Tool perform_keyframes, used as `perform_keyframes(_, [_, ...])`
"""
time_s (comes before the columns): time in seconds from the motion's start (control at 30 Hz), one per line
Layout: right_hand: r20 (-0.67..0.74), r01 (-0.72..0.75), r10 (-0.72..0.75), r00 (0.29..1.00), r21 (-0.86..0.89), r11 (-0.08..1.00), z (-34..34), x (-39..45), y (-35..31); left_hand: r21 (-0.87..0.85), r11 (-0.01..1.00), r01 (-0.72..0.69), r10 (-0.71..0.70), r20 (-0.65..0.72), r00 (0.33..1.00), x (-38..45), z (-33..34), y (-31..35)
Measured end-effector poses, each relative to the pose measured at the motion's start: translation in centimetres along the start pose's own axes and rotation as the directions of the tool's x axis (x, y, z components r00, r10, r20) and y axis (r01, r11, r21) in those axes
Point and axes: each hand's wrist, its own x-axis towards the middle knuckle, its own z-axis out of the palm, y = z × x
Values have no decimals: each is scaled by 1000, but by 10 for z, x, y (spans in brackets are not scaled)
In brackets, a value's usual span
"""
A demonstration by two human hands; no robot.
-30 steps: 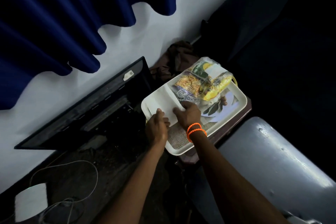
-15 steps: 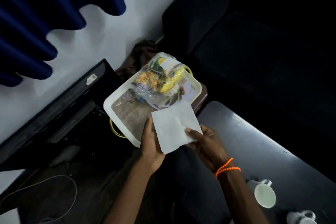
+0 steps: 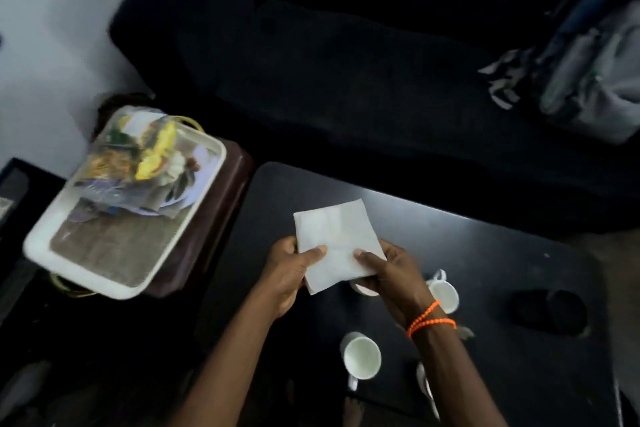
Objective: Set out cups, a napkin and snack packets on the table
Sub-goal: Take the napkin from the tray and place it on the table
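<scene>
No legible text anywhere. Print on snack packets (image 3: 138,152) in tray (image 3: 41,246) too blurred to read. Napkin (image 3: 337,243) and cups (image 3: 362,355) blank.

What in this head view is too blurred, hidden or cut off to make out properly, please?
- Snack packets on the tray: motion blur smears labels and count.
- A cup behind the right hand: mostly hidden, only a rim shows.
- Another cup: largely covered by the right forearm.
- Napkin lower edges: covered by the left hand and right hand.
</scene>
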Motion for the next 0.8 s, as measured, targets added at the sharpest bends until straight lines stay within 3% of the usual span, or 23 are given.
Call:
perform_keyframes(0.1, [-199, 76, -91, 976, -84, 994, -52, -18, 11, 59, 997, 48, -52, 73, 996, -8, 58, -17])
perform_keyframes(0.2, [-369, 56, -114, 922, -165, 985, -100, -42, 23, 129, 987, 100, -116, 121, 986, -20, 112, -45])
perform_keyframes(0.4, [-552, -19, -240, 798, -421, 907, -171, -100, 37, 474, 877, -76, 12, 136, 991, -40, 207, -89])
perform_keyframes(0.63, [-730, -69, -358, 582, -483, 873, -259, -140, 25, 534, 832, -150, -62, 358, 932, -61, 329, -115])
perform_keyframes(0.8, [-779, -190, -280, 561, -451, 872, -313, -135, 12, 453, 892, -11, -198, 411, 890, -59, 385, -130])
